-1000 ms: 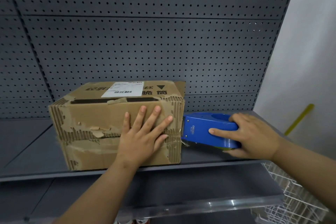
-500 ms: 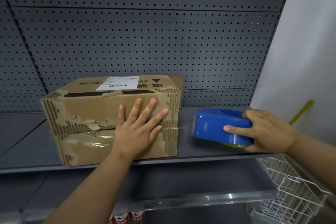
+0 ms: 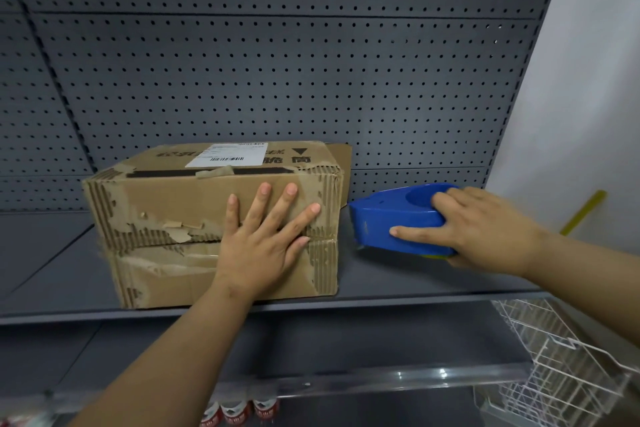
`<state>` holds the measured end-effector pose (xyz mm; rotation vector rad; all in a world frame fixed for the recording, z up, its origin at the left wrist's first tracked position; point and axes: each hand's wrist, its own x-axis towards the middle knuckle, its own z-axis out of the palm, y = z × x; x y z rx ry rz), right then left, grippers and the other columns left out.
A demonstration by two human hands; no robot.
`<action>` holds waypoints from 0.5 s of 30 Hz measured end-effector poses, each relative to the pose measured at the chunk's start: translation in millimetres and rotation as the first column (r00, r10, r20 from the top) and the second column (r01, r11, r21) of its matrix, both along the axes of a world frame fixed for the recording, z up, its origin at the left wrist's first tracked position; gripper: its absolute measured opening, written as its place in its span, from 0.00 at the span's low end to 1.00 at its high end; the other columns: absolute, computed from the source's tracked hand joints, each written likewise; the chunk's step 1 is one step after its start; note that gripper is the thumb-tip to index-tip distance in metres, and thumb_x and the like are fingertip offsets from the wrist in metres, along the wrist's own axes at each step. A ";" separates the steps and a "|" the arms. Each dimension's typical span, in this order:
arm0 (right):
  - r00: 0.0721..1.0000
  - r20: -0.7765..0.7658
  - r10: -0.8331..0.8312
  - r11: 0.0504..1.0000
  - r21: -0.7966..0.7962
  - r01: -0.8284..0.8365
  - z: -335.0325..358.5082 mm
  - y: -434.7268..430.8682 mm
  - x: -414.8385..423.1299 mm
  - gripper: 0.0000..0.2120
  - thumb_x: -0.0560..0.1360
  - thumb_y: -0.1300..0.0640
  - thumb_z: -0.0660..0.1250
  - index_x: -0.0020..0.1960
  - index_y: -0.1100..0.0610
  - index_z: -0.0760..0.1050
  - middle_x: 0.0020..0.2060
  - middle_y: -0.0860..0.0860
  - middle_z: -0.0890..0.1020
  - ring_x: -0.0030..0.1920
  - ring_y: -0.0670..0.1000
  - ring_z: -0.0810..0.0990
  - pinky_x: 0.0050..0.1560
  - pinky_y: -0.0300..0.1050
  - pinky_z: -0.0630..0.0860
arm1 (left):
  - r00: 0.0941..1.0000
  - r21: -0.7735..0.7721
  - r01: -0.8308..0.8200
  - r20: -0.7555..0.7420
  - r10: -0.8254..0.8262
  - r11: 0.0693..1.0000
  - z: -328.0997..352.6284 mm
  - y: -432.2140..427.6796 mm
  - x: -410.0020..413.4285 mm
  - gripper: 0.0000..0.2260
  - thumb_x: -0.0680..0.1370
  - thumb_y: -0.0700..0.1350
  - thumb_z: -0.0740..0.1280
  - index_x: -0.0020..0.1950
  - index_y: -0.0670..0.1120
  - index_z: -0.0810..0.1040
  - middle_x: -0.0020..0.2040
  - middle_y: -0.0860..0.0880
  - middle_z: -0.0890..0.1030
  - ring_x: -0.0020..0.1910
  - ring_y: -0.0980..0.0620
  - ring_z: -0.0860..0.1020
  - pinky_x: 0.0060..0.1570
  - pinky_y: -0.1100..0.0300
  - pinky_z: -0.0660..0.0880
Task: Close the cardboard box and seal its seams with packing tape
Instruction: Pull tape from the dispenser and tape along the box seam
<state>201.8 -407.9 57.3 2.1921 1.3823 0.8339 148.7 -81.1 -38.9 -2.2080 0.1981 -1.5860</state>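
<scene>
The box is sat on the shelf with its front seam run level, left to right, so that's the axis the next tape pass probably has to be lined up with. The left hand is laid flat over the seam's right half, fingers spread straight, nothing gripped, just pressed on cardboard. The dispenser is held in the right hand, fingers curled round its body, just right of the left fingertips and clear of the box's edge, nose pointed at the seam. Whether tape is strung across that gap can't be told.
</scene>
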 end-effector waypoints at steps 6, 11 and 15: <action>0.999 -0.043 -0.025 0.998 0.057 0.028 -27.1 25.8 -20.4 0.41 0.50 0.51 0.80 0.63 0.45 0.74 0.35 0.56 0.75 0.31 0.55 0.76 0.35 0.46 0.75 | 1.000 0.018 -0.001 0.009 0.001 1.000 -7.4 -1.6 -5.3 0.24 0.78 0.61 0.54 0.74 0.61 0.57 0.78 0.51 0.46 0.76 0.46 0.45 0.70 0.41 0.45; 0.996 -0.048 -0.079 0.982 0.166 0.086 -43.8 27.3 -28.0 0.45 0.50 0.53 0.80 0.65 0.46 0.67 0.34 0.57 0.74 0.30 0.57 0.74 0.34 0.49 0.76 | 1.000 0.013 -0.007 0.003 0.007 1.000 -7.9 -1.3 -7.4 0.24 0.78 0.61 0.53 0.74 0.61 0.56 0.78 0.51 0.45 0.76 0.46 0.43 0.70 0.41 0.43; 0.992 -0.061 -0.114 0.973 0.195 0.123 -50.0 36.5 -33.3 0.45 0.50 0.53 0.80 0.64 0.45 0.67 0.35 0.57 0.74 0.31 0.56 0.73 0.35 0.49 0.76 | 1.000 0.014 -0.012 -0.004 0.012 1.000 -9.3 -0.7 -6.9 0.24 0.78 0.61 0.53 0.74 0.61 0.56 0.78 0.50 0.44 0.76 0.45 0.43 0.70 0.41 0.44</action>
